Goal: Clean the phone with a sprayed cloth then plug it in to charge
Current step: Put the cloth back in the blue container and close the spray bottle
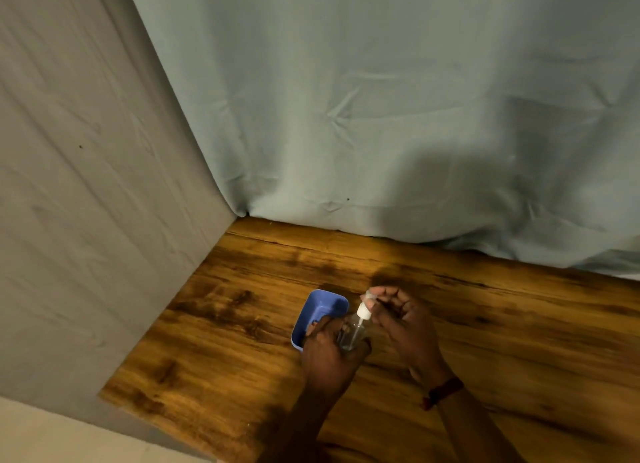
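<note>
Over the table (485,324), a bottle (354,331) is being gripped by the left hand (329,353); at 1 o'clock, its cap (367,294) is being pinched by the right hand (403,324); at 10 o'clock, a tray (317,312) is lying.

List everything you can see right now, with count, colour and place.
Spray bottle: one, clear with white pump, held over the table.
Cap: one, clear, at the bottle's top in the right fingers.
Tray: one, blue, on the table left of the bottle.
Table: one, brown wood.
Curtain: one, pale blue-grey, behind the table.
Wristband: one, dark red, right wrist.
Left hand: grips the bottle.
Right hand: pinches the cap.
</note>
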